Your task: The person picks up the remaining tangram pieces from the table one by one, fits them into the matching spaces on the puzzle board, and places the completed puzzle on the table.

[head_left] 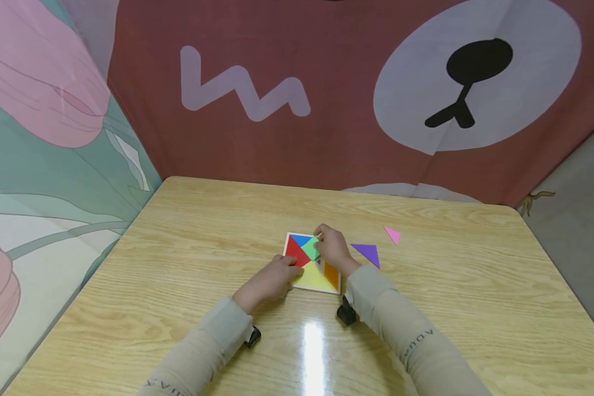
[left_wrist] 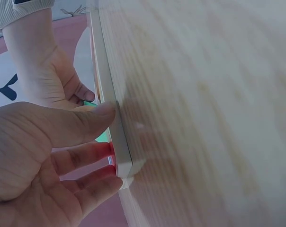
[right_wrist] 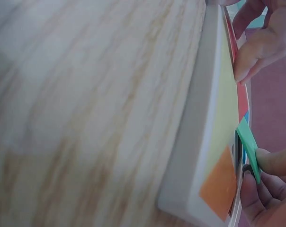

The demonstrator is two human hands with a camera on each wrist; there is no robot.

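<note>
I see R hand pinching tilted green pc over tray; L hand grips tray edge, fingertips on red pc.

square: green; parallelogram: orange; tray: white; tabletop: wood-grained
</note>
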